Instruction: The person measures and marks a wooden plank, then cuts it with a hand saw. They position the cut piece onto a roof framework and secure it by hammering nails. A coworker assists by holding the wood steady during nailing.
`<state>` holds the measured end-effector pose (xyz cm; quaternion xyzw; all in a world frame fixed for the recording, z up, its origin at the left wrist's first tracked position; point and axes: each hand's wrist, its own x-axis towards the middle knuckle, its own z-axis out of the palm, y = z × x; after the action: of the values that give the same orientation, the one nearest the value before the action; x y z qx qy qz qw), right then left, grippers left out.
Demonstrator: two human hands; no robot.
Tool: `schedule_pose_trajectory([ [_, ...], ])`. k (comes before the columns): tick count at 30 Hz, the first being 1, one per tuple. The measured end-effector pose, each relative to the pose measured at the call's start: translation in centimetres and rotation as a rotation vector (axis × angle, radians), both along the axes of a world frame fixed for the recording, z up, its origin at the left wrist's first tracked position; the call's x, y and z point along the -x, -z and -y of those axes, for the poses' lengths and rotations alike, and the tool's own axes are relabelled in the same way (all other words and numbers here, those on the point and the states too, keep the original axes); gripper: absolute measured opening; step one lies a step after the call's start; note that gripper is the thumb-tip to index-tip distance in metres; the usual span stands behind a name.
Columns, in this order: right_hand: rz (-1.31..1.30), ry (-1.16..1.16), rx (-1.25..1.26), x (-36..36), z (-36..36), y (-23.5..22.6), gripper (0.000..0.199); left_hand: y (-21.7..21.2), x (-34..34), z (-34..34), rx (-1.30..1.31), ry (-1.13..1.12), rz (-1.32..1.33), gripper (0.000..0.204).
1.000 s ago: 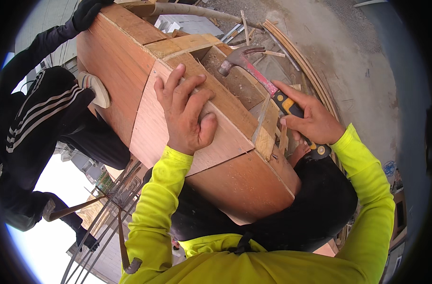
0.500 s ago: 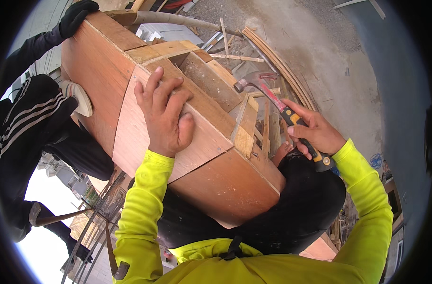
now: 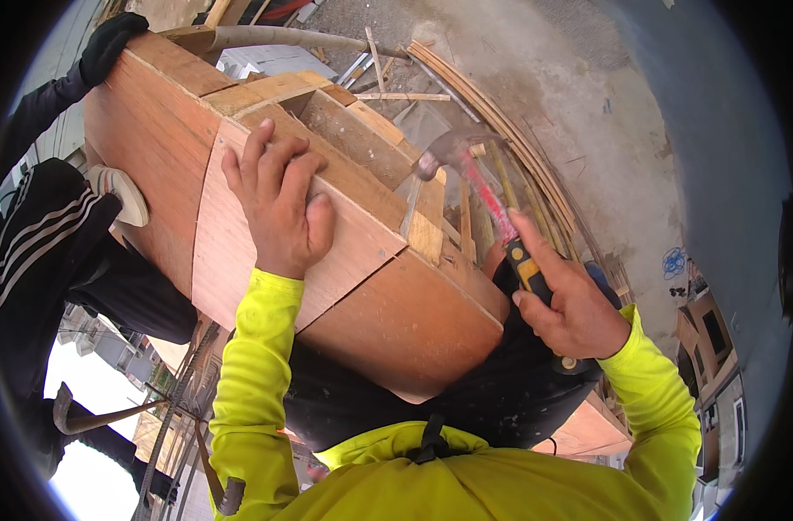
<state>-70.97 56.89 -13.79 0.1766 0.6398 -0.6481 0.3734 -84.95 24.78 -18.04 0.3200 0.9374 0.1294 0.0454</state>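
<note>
Across my lap lies a boxy wooden form of plywood (image 3: 388,321) with lumber framing along its upper side. My left hand (image 3: 279,204) rests on its top edge, fingers spread over a pale plywood panel (image 3: 266,247) and the framing board (image 3: 353,187). In my right hand (image 3: 570,304) is a claw hammer (image 3: 483,187), gripped by its black and yellow handle. The hammer's head is blurred and hangs above the short wood block (image 3: 427,227) at the frame's near corner, apart from it.
At the left, a co-worker's gloved hand (image 3: 110,43) holds the form's far end, with a shoe (image 3: 123,195) beside it. Steel bars (image 3: 175,395) stand at lower left. Long wood strips (image 3: 501,122) lie beyond the form, and a grey wall (image 3: 726,174) rises at the right.
My right hand has moved a little left and down, and the hammer's head has swung slightly left toward the frame. The whole view has shifted somewhat; my left hand keeps its place on the panel.
</note>
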Motion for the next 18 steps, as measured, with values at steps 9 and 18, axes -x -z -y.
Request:
schedule_pose_trajectory([
  [9, 0.164, 0.058, 0.112, -1.7, 1.4, -1.4, 0.077, 0.0, 0.0, -0.2, -0.020, 0.009, -0.003, 0.028],
  [18, 0.099, 0.159, 0.124, -2.1, 1.4, -1.6, 0.081, 0.1, 0.0, -0.1, -0.019, 0.009, -0.004, 0.029],
])
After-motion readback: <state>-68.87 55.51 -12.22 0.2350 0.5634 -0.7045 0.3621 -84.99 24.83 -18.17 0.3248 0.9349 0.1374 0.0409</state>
